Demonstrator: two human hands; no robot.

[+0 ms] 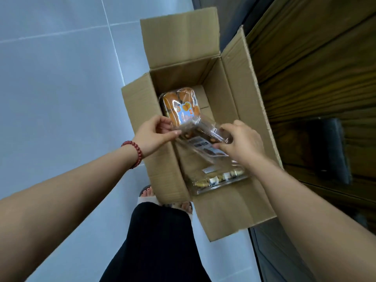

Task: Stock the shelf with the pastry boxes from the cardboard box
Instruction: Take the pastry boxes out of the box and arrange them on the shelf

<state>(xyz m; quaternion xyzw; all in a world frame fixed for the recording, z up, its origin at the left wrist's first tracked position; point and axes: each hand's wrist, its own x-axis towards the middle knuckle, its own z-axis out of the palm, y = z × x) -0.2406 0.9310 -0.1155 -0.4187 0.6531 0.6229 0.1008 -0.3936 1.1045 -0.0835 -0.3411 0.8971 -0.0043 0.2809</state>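
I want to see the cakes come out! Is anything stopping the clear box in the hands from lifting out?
Nothing visible does. The left hand and right hand grip the clear pastry box, and the flaps of the cardboard box stand open around it.

Your brown cardboard box (230,94) sits flaps open, just beside the dark wooden shelf (315,68). Clear plastic pastry box of orange buns (179,104), blue label, lies flat at the far end. Clear plastic box of dark pastries (203,132) is tilted, pinched between your left hand (154,135) and right hand (242,143). Third clear box of small pastries (219,178) leans at the near end.
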